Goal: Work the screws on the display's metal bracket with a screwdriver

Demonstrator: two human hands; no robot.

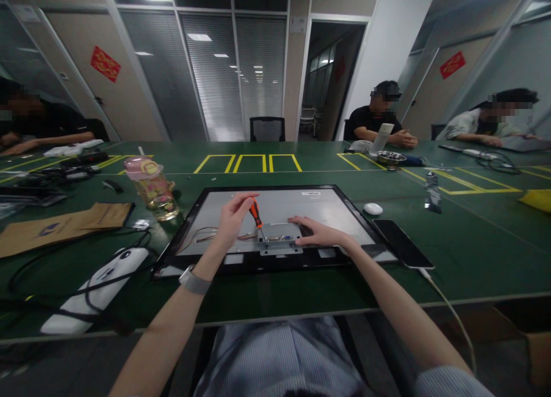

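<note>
An opened monitor panel (331,207) lies on the green table in front of me, its grey metal back facing up inside a black frame. A small metal bracket box with ports (279,235) sits at its near middle, and thin wires (206,233) run left from it. My left hand (235,216) is closed on the top of an orange and black screwdriver (255,212). The tool stands tilted, its tip down at the bracket's left end. My right hand (318,232) rests with fingers spread over the bracket's right end, touching it.
Left of the panel stand a pink-lidded bottle (150,187), a brown paper bag (64,228) and a white power strip (103,288) with black cables. On the right lie a phone (402,243) on a charging cable and a white earbud case (372,209). Several people sit across the table.
</note>
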